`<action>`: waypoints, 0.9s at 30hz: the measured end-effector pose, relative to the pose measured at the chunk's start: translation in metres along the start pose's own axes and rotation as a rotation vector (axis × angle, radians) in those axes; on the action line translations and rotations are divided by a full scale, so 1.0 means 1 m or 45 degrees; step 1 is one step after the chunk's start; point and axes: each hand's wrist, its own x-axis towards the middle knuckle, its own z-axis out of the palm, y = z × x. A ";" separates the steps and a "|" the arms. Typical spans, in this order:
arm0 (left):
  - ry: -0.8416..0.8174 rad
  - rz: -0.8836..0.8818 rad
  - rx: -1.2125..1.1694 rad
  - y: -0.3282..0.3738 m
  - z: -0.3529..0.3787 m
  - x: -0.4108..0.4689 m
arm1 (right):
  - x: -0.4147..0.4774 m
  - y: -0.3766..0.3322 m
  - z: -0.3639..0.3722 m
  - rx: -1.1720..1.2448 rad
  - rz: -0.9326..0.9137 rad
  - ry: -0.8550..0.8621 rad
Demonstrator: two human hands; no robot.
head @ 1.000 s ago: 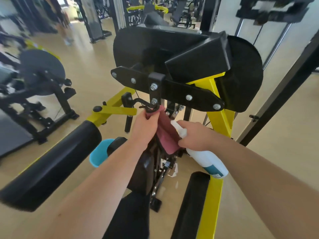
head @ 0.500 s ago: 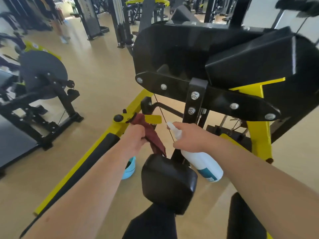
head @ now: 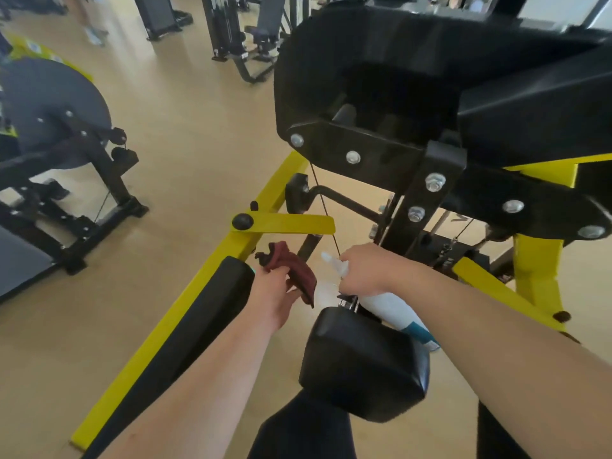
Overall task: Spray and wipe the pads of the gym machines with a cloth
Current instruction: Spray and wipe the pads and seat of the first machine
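Left hand [head: 275,293] pinches maroon cloth [head: 296,271], fingers curled round bunched fold, probably kept ready for wiping. Right hand [head: 364,270] wraps spray bottle [head: 387,306] neck, nozzle toward 10 o'clock. Square pad [head: 364,362] at 6 o'clock below hands; long pad [head: 212,313] at 8 o'clock.

The left forearm [head: 198,376], at seven o'clock, and the right forearm [head: 496,329], at four o'clock, are both bare. Black fabric [head: 298,432] at six o'clock may be trousers.
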 end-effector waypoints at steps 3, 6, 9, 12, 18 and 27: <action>-0.007 0.026 -0.074 -0.005 -0.003 0.000 | 0.012 -0.004 0.005 -0.012 0.058 -0.035; -0.031 0.097 -0.022 -0.009 -0.006 0.004 | 0.022 -0.005 0.006 0.035 0.045 -0.051; -0.016 0.115 0.044 -0.015 -0.008 0.015 | 0.032 -0.004 0.008 0.056 0.081 -0.012; -0.024 0.159 0.029 -0.021 -0.007 0.022 | 0.036 -0.004 0.006 0.072 0.095 0.026; 0.072 0.194 -0.109 -0.011 0.016 0.033 | 0.041 -0.007 -0.014 0.096 0.045 0.296; 0.045 0.612 0.397 -0.024 0.031 0.067 | 0.045 -0.016 -0.027 0.019 0.025 0.037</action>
